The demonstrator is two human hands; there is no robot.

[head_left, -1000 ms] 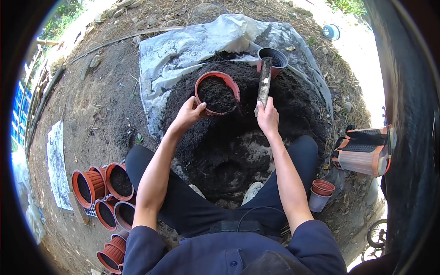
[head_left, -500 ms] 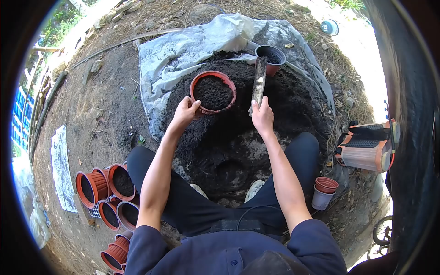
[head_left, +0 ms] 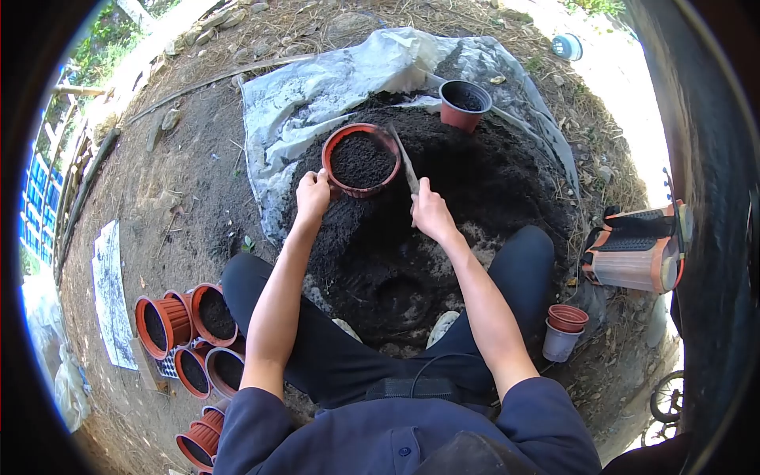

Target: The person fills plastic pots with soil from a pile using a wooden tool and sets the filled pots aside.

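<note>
My left hand [head_left: 313, 194] grips the near-left rim of a round orange-red pot [head_left: 362, 190], which is filled with dark soil [head_left: 361, 158]. A narrow wooden strip [head_left: 408, 165] is in my closed right hand [head_left: 430, 210]. Its upper end is beside the pot's right rim, turned edge-on; whether they touch, I cannot tell. Under and around both hands lies a heap of dark soil [head_left: 499, 174] on a whitish plastic sheet [head_left: 301, 95]. Behind the strip, a reddish pot with a grey inside [head_left: 461, 119] stands on the heap.
Several soil-filled pots [head_left: 218, 313] are grouped by my left knee. Two stacked small pots [head_left: 564, 332] and an orange-framed container [head_left: 629, 257] stand to the right. A pale board [head_left: 112, 293] lies far left. A blue pot [head_left: 567, 47] is at the upper right.
The wooden strip has swung leftward and turned edge-on, from in front of the reddish pot to the held pot's rim. The held pot has shifted slightly left.
</note>
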